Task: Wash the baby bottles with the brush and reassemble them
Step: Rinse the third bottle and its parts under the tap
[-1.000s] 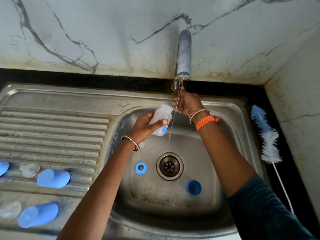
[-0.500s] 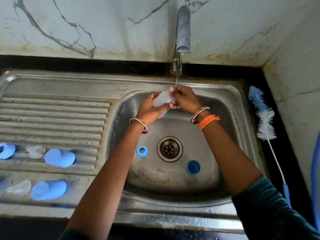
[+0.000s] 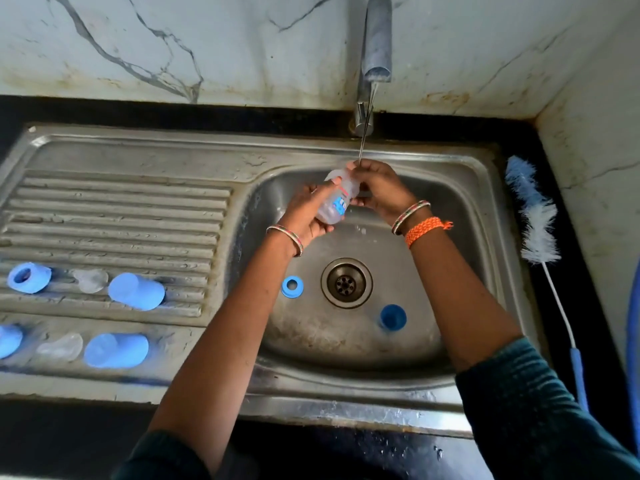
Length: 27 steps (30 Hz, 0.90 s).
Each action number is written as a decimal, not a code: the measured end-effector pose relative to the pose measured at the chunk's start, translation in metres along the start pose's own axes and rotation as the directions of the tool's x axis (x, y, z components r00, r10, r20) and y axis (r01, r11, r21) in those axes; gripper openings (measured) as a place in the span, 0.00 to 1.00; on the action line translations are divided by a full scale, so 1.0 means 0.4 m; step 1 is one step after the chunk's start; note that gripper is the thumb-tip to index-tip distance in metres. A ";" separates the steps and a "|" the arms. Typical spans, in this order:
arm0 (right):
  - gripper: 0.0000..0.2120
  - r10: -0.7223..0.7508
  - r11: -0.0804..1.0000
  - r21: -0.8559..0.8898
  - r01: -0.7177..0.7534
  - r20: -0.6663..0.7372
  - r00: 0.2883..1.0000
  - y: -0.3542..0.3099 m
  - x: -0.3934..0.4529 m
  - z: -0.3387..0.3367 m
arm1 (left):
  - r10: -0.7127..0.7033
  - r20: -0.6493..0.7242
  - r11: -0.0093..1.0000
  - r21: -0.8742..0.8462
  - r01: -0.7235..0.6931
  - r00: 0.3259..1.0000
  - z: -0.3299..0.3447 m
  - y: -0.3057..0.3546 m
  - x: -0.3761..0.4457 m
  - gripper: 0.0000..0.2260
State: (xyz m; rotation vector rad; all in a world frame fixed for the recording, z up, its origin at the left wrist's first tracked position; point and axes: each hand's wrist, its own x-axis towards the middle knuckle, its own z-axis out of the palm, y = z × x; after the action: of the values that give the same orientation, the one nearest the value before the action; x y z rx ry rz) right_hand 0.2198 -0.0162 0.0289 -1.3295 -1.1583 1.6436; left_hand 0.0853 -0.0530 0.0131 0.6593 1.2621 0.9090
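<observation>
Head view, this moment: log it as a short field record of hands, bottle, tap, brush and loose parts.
left hand: grips the bottle body
right hand: holds the bottle's upper end
bottle: clear, tilted, over the sink basin
tap: running, thin stream
brush: lying on the counter right of the sink, untouched
ring and cap: blue, in the basin
drainboard: blue caps, clear teats

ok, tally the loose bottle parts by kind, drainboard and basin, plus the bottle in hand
Blue caps: 3
Blue collar rings: 3
Clear teats: 2
Bottle body: 1
Total: 9
</observation>
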 end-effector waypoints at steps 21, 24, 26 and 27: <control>0.13 0.044 0.981 0.178 -0.077 0.181 0.983 0.016 0.006 -0.041 | 0.465 -0.023 0.867 0.213 -0.450 0.885 -0.035 -0.019 0.034 0.16; 0.06 0.114 0.978 0.165 -0.125 0.074 0.991 0.013 0.003 -0.041 | 0.294 0.006 0.955 0.043 -0.294 0.956 -0.036 -0.017 0.032 0.09; 0.03 0.132 0.974 0.198 -0.113 -0.082 0.988 0.012 0.017 -0.046 | 0.269 -0.008 0.960 -0.076 -0.269 0.963 -0.036 -0.023 0.031 0.10; 0.05 0.143 0.967 0.236 -0.099 -0.181 0.973 0.009 0.031 -0.052 | 0.245 -0.029 0.958 -0.144 -0.246 0.969 -0.037 -0.026 0.033 0.09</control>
State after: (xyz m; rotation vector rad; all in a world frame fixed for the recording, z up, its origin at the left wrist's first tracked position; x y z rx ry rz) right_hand 0.2375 -0.0018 0.0201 -1.4012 -0.7625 1.6326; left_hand 0.0736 -0.0479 -0.0055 0.7045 1.1255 1.2000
